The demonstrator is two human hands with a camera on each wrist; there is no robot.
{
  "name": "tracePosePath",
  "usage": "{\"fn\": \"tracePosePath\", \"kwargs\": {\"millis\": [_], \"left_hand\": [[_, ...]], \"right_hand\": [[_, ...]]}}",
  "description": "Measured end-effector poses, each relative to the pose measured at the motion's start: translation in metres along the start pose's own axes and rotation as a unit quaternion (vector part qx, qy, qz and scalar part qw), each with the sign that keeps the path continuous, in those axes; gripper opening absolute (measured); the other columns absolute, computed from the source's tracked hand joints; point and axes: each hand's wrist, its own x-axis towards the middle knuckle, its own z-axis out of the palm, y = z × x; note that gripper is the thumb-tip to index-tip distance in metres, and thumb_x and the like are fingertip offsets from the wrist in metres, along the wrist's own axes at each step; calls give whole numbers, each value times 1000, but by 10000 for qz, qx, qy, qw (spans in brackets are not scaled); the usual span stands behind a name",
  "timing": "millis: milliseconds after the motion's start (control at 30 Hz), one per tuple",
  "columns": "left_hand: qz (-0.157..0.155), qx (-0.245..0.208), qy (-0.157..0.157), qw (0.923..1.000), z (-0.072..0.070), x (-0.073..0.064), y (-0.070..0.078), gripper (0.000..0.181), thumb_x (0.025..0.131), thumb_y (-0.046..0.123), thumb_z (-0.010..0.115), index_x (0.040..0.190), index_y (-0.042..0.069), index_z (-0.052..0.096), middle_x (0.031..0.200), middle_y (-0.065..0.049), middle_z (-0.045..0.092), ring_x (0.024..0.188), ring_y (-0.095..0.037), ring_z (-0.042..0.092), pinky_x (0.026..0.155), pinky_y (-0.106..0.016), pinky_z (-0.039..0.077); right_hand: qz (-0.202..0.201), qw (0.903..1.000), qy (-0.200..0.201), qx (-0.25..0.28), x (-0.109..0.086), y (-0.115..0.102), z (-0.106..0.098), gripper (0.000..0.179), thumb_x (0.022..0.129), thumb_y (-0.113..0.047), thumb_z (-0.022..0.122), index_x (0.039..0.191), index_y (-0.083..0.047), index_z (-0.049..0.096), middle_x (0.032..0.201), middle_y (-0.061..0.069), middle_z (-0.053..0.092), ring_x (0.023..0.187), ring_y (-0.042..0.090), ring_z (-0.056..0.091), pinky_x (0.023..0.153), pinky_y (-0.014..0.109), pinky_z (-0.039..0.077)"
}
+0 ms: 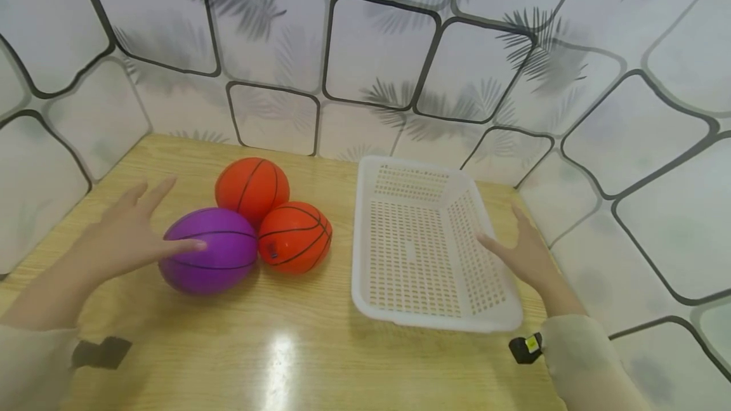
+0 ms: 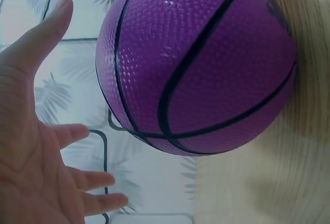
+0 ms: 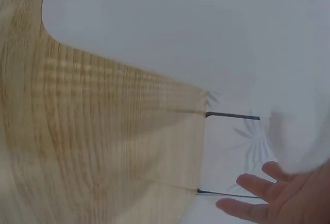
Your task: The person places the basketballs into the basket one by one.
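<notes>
A person's left hand [image 1: 128,233], thumb and fingers spread, is poised just beside a purple mini basketball [image 1: 208,274]; the left wrist view shows a gap between palm and ball. The right hand [image 1: 525,255], also with fingers extended and gripping nothing, is at the right side of a white plastic basket [image 1: 358,240]; whether it touches the rim cannot be told. The purple ball rests on the left of a wood-grain bench [image 1: 331,360], its pebbled, lightly glossy skin crossed by curving black seams. Against it sit two orange-red mini basketballs with black lines, one behind [image 1: 251,186] and one to the right [image 1: 294,233], the latter bearing a small dark mark. The basket, rectangular with rounded corners and a slotted base and sides, stands upright right of the balls. Pale sleeves [image 1: 577,347] cover the forearms. Beyond, a white wall covering [image 1: 379,49] carries dark rounded outlines and grey fronds.
</notes>
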Motion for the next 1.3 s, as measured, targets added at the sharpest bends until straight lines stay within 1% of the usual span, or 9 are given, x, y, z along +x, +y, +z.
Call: {"fn": "tracePosePath", "kwargs": {"millis": [233,433,533,667,800,900,967,1100,1300], "left_hand": [[461,-931,-142,9945,5,1,-13,120,71,43,82,151,1,4,148,-37,13,132,-57,10,94,-76,16],[606,-1247,-540,9889,10,-1,-25,113,74,35,81,154,11,5,148,-35,17,124,-60,26,85,-76,29],[680,-1514,-742,9833,13,-2,-31,109,75,30,81,154,13,8,148,-33,18,126,-59,26,84,-76,32],[1057,-1936,-872,9715,18,-1,-39,101,76,20,80,153,8,14,146,-32,25,127,-55,27,87,-72,34],[1348,-2241,-886,9611,24,0,-45,98,75,10,80,151,5,19,142,-30,34,126,-50,32,90,-51,47],[1368,-2396,-864,9573,26,1,-47,99,74,8,81,151,7,19,141,-29,34,124,-51,34,83,-30,51],[1329,-2475,-863,9558,26,1,-48,101,73,8,81,152,9,18,142,-30,32,124,-54,33,80,-23,51],[1274,-2537,-784,9557,28,1,-49,102,72,7,82,152,10,19,142,-30,30,122,-57,34,77,-25,53],[1286,-2553,-642,9561,31,1,-52,101,71,6,83,151,9,21,140,-29,33,120,-56,37,78,-36,54]], "right_hand": [[378,9938,-318,995,-4,9,0,103,88,-52,62,152,-20,-13,149,37,5,125,61,25,95,67,32],[488,9813,-525,1788,-5,17,2,99,91,-44,62,152,-12,-7,149,36,10,129,56,25,93,61,40],[453,9777,-622,1952,-5,22,2,94,92,-42,60,153,-9,-4,148,36,16,129,53,28,93,58,42],[419,9713,-738,2224,-4,26,1,88,94,-42,58,153,-9,2,147,34,22,127,49,36,93,56,43],[409,9650,-856,2445,-4,28,1,82,95,-41,56,153,-8,9,145,32,27,122,41,46,94,52,45],[379,9610,-926,2577,-6,29,1,78,96,-39,54,152,-6,12,143,32,31,114,28,54,93,49,46],[351,9590,-959,2642,-6,30,1,75,97,-37,54,151,-3,14,142,32,34,108,18,57,93,47,47],[332,9521,-1023,2863,-5,31,2,71,98,-32,53,150,1,17,137,28,42,100,7,59,89,38,50],[215,9420,-1181,3134,-3,32,1,65,99,-26,53,147,5,23,125,10,55,100,10,61,84,32,52]]}}
